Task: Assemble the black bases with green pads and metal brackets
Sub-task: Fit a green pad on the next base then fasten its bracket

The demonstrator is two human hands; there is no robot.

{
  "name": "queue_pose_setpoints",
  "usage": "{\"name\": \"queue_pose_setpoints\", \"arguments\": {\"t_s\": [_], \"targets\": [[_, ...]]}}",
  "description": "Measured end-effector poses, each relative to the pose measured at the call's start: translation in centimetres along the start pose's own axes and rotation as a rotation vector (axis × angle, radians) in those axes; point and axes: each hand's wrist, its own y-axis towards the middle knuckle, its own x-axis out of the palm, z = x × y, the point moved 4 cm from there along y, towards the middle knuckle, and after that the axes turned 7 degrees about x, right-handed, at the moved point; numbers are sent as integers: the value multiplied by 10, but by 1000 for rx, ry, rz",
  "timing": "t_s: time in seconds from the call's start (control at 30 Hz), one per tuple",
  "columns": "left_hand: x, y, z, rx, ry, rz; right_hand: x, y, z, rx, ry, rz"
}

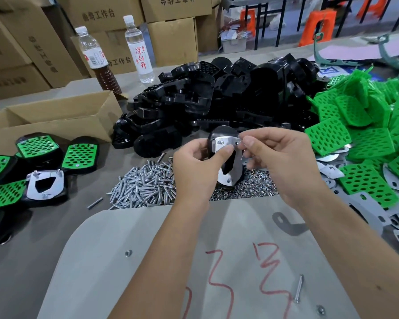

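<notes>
**Both hands on 1 base and bracket, held above the fastener piles**

The left hand grips a rounded black plastic base with a shiny flat metal bracket laid against its face; the thumb presses flat on the bracket's upper part while the other fingers curl behind the base. The part is raised off the table, tilted nearly upright, its lower end pointing down toward the heaps of hardware. The right hand meets it from the right side, thumb and forefinger pinched together at the bracket's upper right corner hole; whatever small piece sits in that pinch is too tiny to make out. The 2 hands are almost touching, with the base between them.

Directly below lie a heap of silver screws and, just right of it, a heap of small metal nuts. Behind the hands rises a large pile of loose black bases. To the right spreads a pile of bright green perforated pads, with spare flat brackets beside and under them. At the left edge sit finished units, green pads up, and 1 lying bracket-side up. An open cardboard box stands behind them, and 2 plastic bottles farther back.
</notes>
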Motion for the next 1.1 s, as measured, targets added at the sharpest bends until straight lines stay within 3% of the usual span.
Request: {"name": "queue_pose_setpoints", "arguments": {"t_s": [0.37, 0.87, 1.1], "targets": [[4, -5, 0, -262, -103, -93, -3, -1, 0, -56, -87, 81], [1, -6, 0, -283, -148, -73, 0, -3, 1, -121, -172, 50], [0, -4, 1, -350, -176, -169, 1, -4, -2, -148, -207, 56]]}}
